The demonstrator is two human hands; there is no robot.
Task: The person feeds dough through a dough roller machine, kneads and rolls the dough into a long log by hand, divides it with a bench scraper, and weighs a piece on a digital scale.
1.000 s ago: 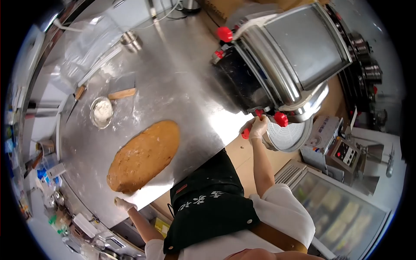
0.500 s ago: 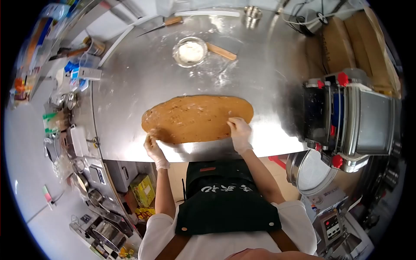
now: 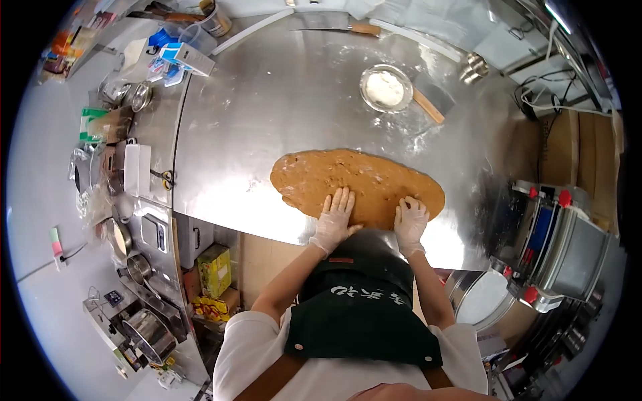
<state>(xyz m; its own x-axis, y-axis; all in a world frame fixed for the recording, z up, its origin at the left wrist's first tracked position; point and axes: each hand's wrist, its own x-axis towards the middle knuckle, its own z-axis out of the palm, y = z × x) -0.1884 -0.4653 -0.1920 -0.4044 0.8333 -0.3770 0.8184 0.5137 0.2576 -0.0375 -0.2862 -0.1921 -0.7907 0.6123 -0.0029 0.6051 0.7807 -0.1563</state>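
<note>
A long oval slab of brown dough with darker bits and pale flour patches lies on the steel table. My left hand, in a clear glove, rests on the dough's near edge with its fingers stretched out flat. Also gloved, my right hand touches the near edge further right, its fingers slightly bent and apart. Neither hand grips anything. Beyond the dough stands a bowl of white flour. Beside it lies a scraper with a wooden handle.
A knife lies at the table's far edge, near a small metal cup. Rollers of a machine stand at the right. Scissors and a white tray sit on the left counter.
The view has swung left, so the table appears further right. My left hand has moved from the dough's left end toward its middle and flattened. My right hand's pinched fingers have loosened onto the dough.
</note>
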